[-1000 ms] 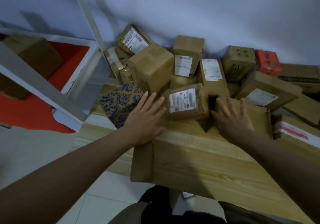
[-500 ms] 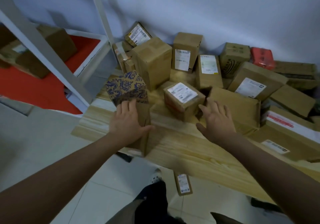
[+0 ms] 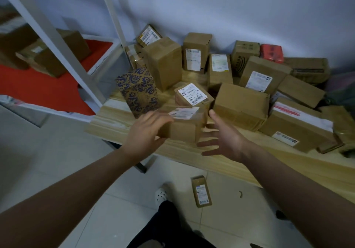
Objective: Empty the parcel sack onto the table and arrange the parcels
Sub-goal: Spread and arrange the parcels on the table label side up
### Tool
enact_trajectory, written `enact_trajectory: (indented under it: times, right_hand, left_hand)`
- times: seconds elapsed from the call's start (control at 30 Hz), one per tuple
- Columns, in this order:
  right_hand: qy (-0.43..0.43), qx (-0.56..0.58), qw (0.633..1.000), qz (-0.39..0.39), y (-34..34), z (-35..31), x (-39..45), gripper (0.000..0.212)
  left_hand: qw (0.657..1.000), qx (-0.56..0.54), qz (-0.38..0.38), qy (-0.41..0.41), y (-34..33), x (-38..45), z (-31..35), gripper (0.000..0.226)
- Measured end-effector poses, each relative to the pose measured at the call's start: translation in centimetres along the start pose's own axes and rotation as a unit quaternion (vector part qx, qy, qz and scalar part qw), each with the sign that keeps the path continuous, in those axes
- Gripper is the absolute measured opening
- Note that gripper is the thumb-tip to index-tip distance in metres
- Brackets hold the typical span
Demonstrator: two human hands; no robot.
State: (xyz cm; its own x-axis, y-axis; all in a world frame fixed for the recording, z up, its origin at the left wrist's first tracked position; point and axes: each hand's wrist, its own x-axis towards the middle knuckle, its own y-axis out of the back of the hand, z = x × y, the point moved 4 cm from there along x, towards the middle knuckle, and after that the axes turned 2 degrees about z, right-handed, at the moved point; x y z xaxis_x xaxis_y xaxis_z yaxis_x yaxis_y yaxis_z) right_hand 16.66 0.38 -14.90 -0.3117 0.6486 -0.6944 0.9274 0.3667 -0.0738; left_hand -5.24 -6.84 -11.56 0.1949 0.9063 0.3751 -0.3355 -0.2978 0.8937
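Several cardboard parcels crowd the back of the wooden table (image 3: 192, 151) against the wall. My left hand (image 3: 146, 132) grips the left end of a small brown box with a white label (image 3: 182, 127), which is lifted near the table's front edge. My right hand (image 3: 221, 138) is spread open just right of that box, fingers apart, not clearly touching it. Behind the box sit a blue-patterned box (image 3: 139, 92), another labelled small box (image 3: 192, 95) and a larger plain box (image 3: 241, 107). No sack is in view.
A small labelled parcel (image 3: 201, 191) lies on the tiled floor below the table edge, near my white shoe (image 3: 162, 195). A white metal shelf frame (image 3: 57, 42) with a red surface and boxes stands at the left. A red parcel (image 3: 271, 53) sits by the wall.
My left hand has picked up the flat brown box from the table's front edge and turned it, label up. My right hand has moved in beside it. The view has pulled back.
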Motion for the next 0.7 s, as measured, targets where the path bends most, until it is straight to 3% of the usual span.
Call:
enact_trajectory:
  times: [0.07,0.13,0.23,0.3,0.37,0.43,0.53,0.7]
  right_hand:
    - [-0.012,0.076,0.996,-0.041,-1.1,0.0,-0.1,0.068]
    - [0.005,0.092,0.995,-0.047,-2.1,-0.1,0.2,0.055]
    - [0.029,0.086,0.995,-0.037,-3.6,-0.3,1.5,0.040]
    - [0.040,0.059,0.997,-0.022,-4.3,-0.5,2.9,0.041]
    - [0.044,0.031,0.999,0.001,-4.9,-0.9,4.2,0.051]
    - [0.035,0.020,0.999,0.021,-5.5,-1.0,5.4,0.062]
    - [0.015,0.012,0.999,0.041,-6.4,-0.9,6.6,0.069]
    - [-0.008,-0.005,0.998,0.070,-7.1,-1.7,7.7,0.065]
  left_hand:
    - [0.992,0.050,0.025,-0.114,0.2,-0.5,0.7,0.049]
    - [0.983,0.065,0.052,-0.162,0.5,-1.0,0.4,0.042]
    - [0.982,0.073,0.025,-0.170,0.4,-1.5,-1.0,0.048]
    - [0.987,0.059,-0.025,-0.150,0.5,-1.5,-2.5,0.065]
    - [0.995,0.042,-0.034,-0.082,1.1,-0.8,-4.5,0.090]
    - [0.998,0.025,0.020,0.060,2.2,0.5,-7.6,0.103]
    - [0.963,0.004,0.073,0.258,3.0,2.7,-13.4,0.115]
    - [0.943,0.015,-0.079,0.324,0.7,6.7,-20.2,0.131]
